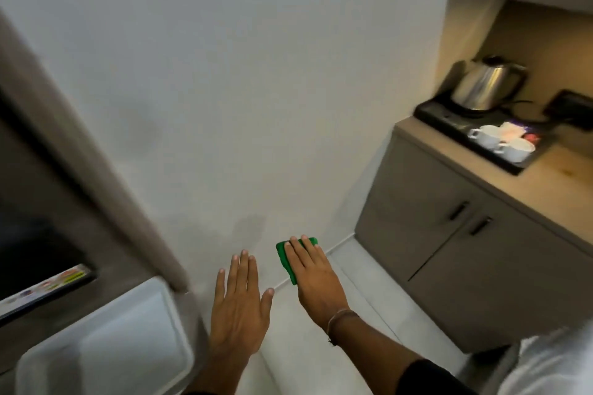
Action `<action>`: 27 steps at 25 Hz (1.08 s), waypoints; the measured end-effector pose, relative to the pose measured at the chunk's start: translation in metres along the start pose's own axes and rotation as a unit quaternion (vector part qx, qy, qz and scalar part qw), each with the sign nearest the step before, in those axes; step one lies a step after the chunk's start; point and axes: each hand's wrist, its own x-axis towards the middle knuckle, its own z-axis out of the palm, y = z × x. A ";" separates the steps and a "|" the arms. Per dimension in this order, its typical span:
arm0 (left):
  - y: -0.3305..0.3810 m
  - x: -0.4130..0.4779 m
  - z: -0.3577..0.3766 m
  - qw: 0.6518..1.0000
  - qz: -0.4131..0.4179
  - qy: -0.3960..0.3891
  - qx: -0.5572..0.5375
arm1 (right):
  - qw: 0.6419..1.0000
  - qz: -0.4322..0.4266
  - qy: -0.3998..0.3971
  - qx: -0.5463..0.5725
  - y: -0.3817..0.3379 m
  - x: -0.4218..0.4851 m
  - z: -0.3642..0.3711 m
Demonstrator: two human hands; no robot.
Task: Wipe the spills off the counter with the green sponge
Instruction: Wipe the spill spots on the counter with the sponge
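**Hands out front, sponge carried, tabletop not yet reached**

Left hand [239, 308] is nearest, flat and empty, fingers spread. Right hand [313, 269] has its grip laid over the green sponge [287, 258], holding it in the air before the wall, above the floor. Tabletop [526, 183], with tray [449, 125], kettle [487, 83] and cups [500, 141], stands well apart to the right. Judged step: approach. Next, the sponge must swing right onto the bare surface; spills are not discernible.

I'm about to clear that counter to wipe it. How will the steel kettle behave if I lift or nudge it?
The kettle looks like rigid, shiny metal, so probably stiff and a bit slippery on its body; its dark handle likely offers a surer grip. It sits on a black tray, near white cups, so a push could knock those. Its weight depends on water inside, which isn't visible.
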 end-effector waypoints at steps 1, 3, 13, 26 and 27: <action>0.034 0.016 0.002 1.000 0.023 0.008 0.001 | 1.000 0.020 0.005 -0.014 0.038 -0.006 -0.014; 0.108 0.051 0.006 0.998 0.065 0.011 0.000 | 0.997 0.065 0.016 -0.038 0.113 -0.021 -0.044; 0.437 0.177 0.044 0.952 0.304 0.006 -0.023 | 0.953 0.278 0.010 -0.119 0.401 -0.117 -0.183; 0.708 0.342 0.104 0.852 0.515 -0.083 -0.036 | 0.839 0.535 -0.022 -0.100 0.640 -0.171 -0.246; 0.721 0.352 0.109 0.849 0.520 -0.090 -0.030 | 0.830 0.548 -0.021 -0.099 0.653 -0.172 -0.246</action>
